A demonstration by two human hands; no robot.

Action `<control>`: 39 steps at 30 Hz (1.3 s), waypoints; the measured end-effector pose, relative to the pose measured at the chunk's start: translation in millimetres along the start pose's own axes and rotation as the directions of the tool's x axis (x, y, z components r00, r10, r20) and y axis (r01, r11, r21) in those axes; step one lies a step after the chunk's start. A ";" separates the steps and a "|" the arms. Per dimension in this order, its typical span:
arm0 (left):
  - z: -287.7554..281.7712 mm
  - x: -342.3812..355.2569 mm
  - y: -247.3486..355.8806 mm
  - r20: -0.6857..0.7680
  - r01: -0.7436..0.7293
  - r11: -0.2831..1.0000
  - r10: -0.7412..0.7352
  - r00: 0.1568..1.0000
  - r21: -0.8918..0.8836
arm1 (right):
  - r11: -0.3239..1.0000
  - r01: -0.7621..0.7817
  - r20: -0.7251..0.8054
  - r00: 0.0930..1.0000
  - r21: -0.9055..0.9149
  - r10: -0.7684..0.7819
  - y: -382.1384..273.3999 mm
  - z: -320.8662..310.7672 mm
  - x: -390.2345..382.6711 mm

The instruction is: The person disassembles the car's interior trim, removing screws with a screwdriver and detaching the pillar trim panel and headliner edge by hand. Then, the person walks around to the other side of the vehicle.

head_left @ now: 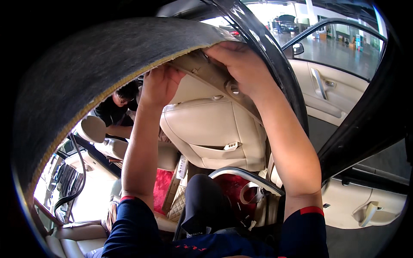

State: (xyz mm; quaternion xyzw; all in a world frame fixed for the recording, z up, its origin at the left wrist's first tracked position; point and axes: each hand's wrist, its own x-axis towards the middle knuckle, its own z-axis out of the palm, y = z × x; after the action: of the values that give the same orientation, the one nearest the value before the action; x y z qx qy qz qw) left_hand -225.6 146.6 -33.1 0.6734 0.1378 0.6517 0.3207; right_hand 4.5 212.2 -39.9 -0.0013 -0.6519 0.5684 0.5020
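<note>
Overhead, 2 hands grip the roof liner [99, 73] edge: left hand [160, 84] pinching beside right hand [236, 64], which sits nearer the door pillar [275, 60]; liner runs leftward.

Small white label [182, 167] noted low between the seats, left of centre; we find no packages, signs, screens.

Matt fuzzy headliner [99, 81] (felt-like); smooth cream leather seat [211, 129].

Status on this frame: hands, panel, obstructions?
Left hand and right hand both raised, gripping sagging grey fabric headliner panel. Beige leather front seat below. Another person beyond, clear.
</note>
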 end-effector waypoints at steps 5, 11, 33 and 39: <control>-2.5 -0.8 0.0 0.030 0.029 0.998 -0.030 0.999 0.048 | 0.993 0.001 0.042 0.999 -0.120 0.004 1.7 -2.5 1.0; 0.0 -0.4 -1.4 0.051 -0.006 0.999 0.003 0.999 0.054 | 0.878 0.251 0.019 0.964 -0.408 -0.267 4.0 18.6 3.7; 34.2 -0.6 10.3 -0.087 -0.016 0.995 0.025 0.996 0.099 | 0.714 0.226 0.200 0.972 -0.663 -0.121 -16.6 40.2 63.6; 19.9 -6.4 11.8 -0.109 0.010 0.996 0.000 0.994 0.092 | 0.754 0.147 0.215 0.977 -0.641 -0.008 -19.5 37.2 66.3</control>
State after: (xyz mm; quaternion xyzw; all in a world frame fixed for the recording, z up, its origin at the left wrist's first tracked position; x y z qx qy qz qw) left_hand -209.9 128.8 -29.8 0.6506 0.1868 0.6796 0.2828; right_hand -41.8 215.7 23.4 -0.0921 -0.8553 0.2812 0.4254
